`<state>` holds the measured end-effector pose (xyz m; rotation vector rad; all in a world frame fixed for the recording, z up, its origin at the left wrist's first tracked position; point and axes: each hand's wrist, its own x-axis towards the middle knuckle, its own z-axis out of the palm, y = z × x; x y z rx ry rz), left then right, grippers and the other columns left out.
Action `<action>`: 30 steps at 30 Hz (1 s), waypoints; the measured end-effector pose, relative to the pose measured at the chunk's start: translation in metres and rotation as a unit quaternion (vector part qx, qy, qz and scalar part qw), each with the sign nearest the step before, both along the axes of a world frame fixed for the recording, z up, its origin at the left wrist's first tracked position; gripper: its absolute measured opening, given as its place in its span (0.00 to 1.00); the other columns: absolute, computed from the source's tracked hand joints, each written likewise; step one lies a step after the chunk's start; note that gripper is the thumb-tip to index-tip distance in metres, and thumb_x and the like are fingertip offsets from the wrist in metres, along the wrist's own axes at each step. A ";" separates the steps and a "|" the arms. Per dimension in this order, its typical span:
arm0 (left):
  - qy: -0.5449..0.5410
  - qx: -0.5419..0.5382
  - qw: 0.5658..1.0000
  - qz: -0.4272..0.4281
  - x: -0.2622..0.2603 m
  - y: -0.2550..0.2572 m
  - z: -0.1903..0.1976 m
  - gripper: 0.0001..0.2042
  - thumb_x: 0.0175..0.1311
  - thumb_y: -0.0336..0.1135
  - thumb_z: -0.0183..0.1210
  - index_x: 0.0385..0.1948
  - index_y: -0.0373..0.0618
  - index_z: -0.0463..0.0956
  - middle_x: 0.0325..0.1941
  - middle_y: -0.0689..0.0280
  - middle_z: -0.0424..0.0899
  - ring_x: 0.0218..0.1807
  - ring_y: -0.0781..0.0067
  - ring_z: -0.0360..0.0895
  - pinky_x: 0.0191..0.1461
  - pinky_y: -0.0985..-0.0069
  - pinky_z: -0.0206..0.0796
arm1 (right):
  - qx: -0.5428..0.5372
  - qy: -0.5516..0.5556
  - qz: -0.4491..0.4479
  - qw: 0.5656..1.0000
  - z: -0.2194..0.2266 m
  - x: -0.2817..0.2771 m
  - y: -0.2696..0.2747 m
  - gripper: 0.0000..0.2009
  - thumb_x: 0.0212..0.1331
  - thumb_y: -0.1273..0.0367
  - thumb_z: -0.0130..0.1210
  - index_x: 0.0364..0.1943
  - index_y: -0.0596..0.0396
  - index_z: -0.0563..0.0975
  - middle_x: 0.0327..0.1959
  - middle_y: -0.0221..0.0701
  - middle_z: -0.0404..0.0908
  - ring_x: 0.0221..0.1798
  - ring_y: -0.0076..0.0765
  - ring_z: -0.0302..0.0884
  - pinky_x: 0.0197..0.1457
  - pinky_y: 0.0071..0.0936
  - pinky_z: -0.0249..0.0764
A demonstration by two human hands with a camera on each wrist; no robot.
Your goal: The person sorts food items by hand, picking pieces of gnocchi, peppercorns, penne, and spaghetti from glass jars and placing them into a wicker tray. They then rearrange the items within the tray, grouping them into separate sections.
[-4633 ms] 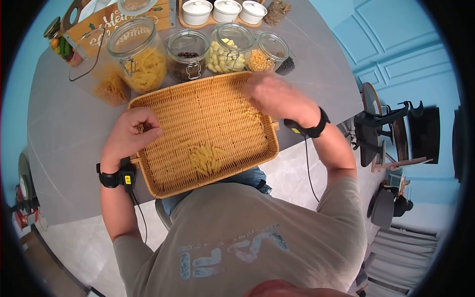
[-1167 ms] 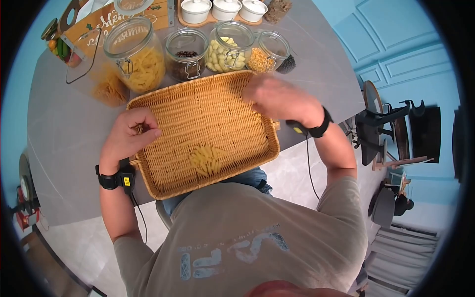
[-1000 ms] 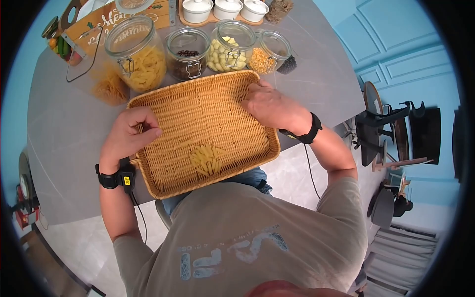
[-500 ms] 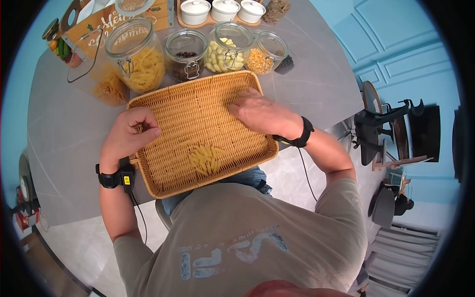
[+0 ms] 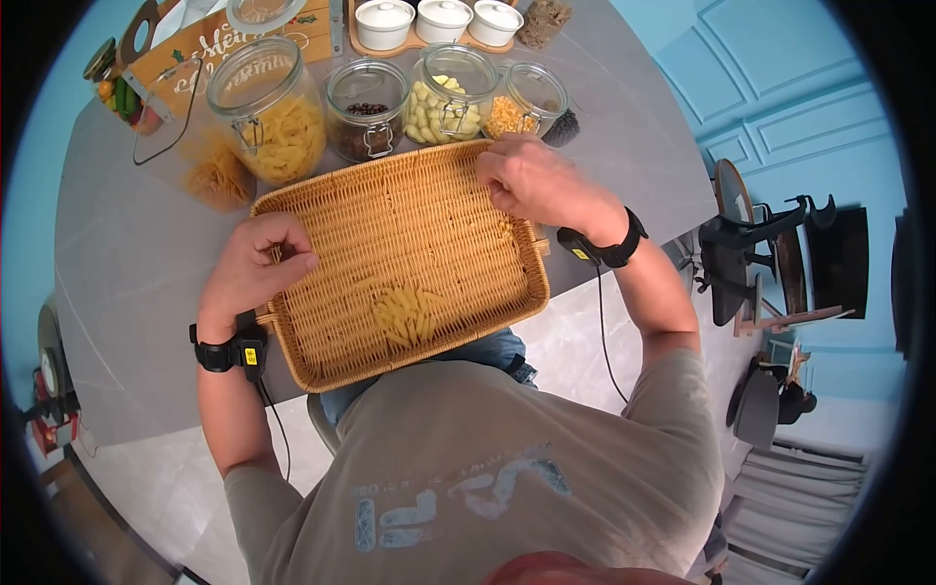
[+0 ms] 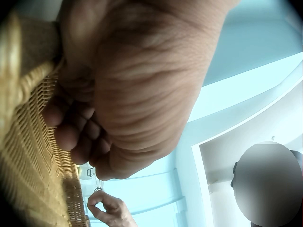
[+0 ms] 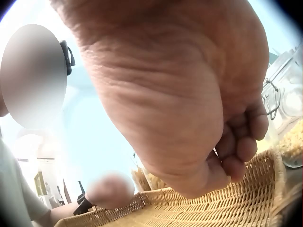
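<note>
In the head view my left hand (image 5: 258,261) lies over the left rim of a wicker tray (image 5: 390,210), thumb and fingers loosely curled with a gap between them. The left wrist view shows its curled fingers (image 6: 71,135) beside the woven wall. My right hand (image 5: 541,180) is over the tray's far right corner, thumb and fingertips pinched together. In the right wrist view a tiny yellowish bit, like a corn kernel (image 7: 228,178), shows at those fingertips. A few yellow kernels (image 5: 506,230) lie by the tray's right wall. Penne pasta (image 5: 408,312) sits in a pile near the front.
Behind the tray stand glass jars of pasta (image 5: 278,136), dark beans (image 5: 369,122), pale yellow pieces (image 5: 444,107) and corn (image 5: 512,117). A container of thin pasta (image 5: 216,180) is at left. White lidded pots (image 5: 447,21) and a wooden crate (image 5: 234,44) stand farther back.
My right hand dipped into the tray and shifted left about half a second ago, then moved back right and up to the far right corner. The left hand has not moved.
</note>
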<state>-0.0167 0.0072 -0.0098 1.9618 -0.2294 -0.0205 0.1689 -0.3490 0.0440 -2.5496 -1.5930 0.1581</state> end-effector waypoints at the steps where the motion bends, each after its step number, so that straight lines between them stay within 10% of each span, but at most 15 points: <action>1: 0.003 -0.001 1.000 0.000 0.001 0.000 0.000 0.08 0.63 0.24 0.70 0.30 0.39 0.77 0.28 0.71 0.79 0.33 0.79 0.76 0.38 0.75 0.67 | -0.008 -0.003 0.007 1.000 0.003 0.001 -0.001 0.04 0.56 0.75 0.62 0.34 0.58 0.80 0.34 0.39 0.83 0.48 0.54 0.82 0.58 0.48 0.79; 17: 0.015 -0.001 1.000 0.006 -0.001 0.000 0.003 0.07 0.63 0.24 0.70 0.30 0.40 0.78 0.28 0.71 0.79 0.33 0.79 0.76 0.39 0.75 0.68 | -0.071 0.011 0.066 0.995 -0.036 -0.018 0.006 0.05 0.56 0.76 0.61 0.35 0.62 0.81 0.35 0.44 0.85 0.48 0.53 0.83 0.58 0.47 0.79; 25: -0.007 0.008 1.000 0.001 0.001 -0.001 0.002 0.08 0.62 0.24 0.70 0.30 0.39 0.77 0.28 0.71 0.79 0.33 0.78 0.76 0.39 0.75 0.68 | 0.151 -0.078 -0.142 0.975 0.056 0.048 -0.022 0.05 0.62 0.73 0.63 0.40 0.56 0.85 0.39 0.40 0.86 0.36 0.50 0.85 0.44 0.43 0.82; 30: -0.001 -0.002 1.000 0.001 0.001 -0.001 0.001 0.08 0.62 0.23 0.70 0.30 0.39 0.77 0.28 0.71 0.79 0.33 0.78 0.76 0.39 0.75 0.68 | 0.155 -0.151 -0.107 0.970 0.064 0.049 -0.030 0.08 0.63 0.73 0.64 0.45 0.55 0.87 0.44 0.39 0.88 0.37 0.49 0.85 0.45 0.42 0.82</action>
